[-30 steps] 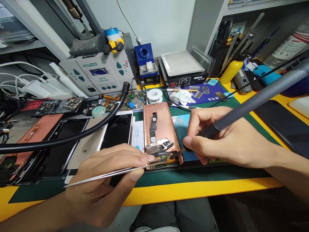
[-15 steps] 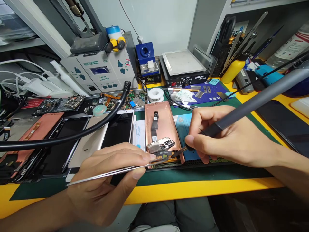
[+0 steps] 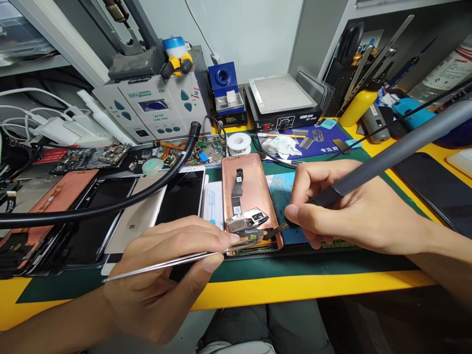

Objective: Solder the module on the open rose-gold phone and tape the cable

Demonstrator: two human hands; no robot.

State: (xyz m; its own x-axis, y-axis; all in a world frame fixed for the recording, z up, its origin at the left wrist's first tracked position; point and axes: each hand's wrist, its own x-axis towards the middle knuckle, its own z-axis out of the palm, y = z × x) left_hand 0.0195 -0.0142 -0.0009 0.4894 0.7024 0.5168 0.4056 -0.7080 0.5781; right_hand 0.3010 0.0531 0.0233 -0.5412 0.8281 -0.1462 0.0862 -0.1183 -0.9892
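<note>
A pink phone housing (image 3: 254,182) lies face down on the green mat, with a black flex cable (image 3: 237,191) and a shiny metal plate (image 3: 246,220) on it. My left hand (image 3: 169,265) is closed on metal tweezers (image 3: 158,266), whose tips reach over the small circuit board (image 3: 250,236) at the housing's near end. My right hand (image 3: 339,206) grips a soldering iron (image 3: 334,194) like a pen. Its dark tip slants down to the right part of the same board, close to the tweezer tips. Whether the tips touch the board I cannot tell.
Behind stand a grey rework station (image 3: 158,108), a hot plate (image 3: 283,101) and a solder spool (image 3: 239,144). A thick black hose (image 3: 147,196) arches across several phones at the left. A blue card (image 3: 283,196) lies beside the housing. Another dark phone (image 3: 435,184) is at the right.
The view has shifted very slightly. Both hands keep their grips, and the tweezers and soldering iron stay over the same board with hardly any movement.
</note>
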